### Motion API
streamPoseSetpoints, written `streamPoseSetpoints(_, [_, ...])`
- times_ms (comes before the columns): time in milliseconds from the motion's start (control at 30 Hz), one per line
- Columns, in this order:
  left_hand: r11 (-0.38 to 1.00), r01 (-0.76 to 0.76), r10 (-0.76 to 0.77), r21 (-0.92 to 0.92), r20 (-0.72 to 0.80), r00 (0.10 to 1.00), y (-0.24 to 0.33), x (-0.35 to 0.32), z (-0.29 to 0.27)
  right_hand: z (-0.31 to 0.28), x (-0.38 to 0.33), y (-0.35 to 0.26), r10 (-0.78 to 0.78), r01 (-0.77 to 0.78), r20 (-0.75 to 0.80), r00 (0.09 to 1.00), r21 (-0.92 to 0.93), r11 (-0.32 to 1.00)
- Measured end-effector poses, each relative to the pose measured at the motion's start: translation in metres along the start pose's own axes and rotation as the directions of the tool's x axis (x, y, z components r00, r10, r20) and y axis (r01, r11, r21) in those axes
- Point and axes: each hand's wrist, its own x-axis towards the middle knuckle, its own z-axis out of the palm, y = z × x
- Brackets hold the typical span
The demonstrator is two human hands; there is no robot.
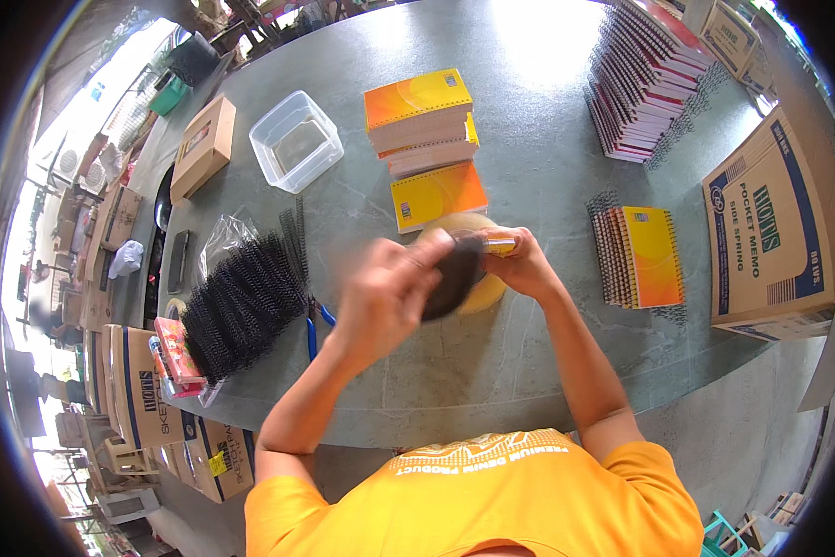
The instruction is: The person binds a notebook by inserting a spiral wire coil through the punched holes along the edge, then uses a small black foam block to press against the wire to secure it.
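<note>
Pinching a yellow-orange notepad, right hand curled; left hand blurred, grip unclear

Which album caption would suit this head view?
Left hand blurred, right hand holding a yellow-orange pad, among stacked yellow-orange paper notepads and heaped black spiral coils.

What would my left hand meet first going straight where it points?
Your left hand would likely meet the blurred black object right beside it; blur hides depth and whether they touch.
</note>
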Motion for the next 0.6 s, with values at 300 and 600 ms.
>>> streamPoseSetpoints(300, [0.971,0.104,-0.043,-0.217,0.268,0.962,-0.003,-0.043,0.036,0.005,0.001,-0.009,-0.061,0.061,0.048,0.997,0.016,0.998])
streamPoseSetpoints(600, [0.955,-0.102,0.086,0.279,0.069,0.994,0.005,-0.009,0.015,0.010,-0.010,-0.021,-0.228,0.222,0.011,0.974,0.191,0.956])
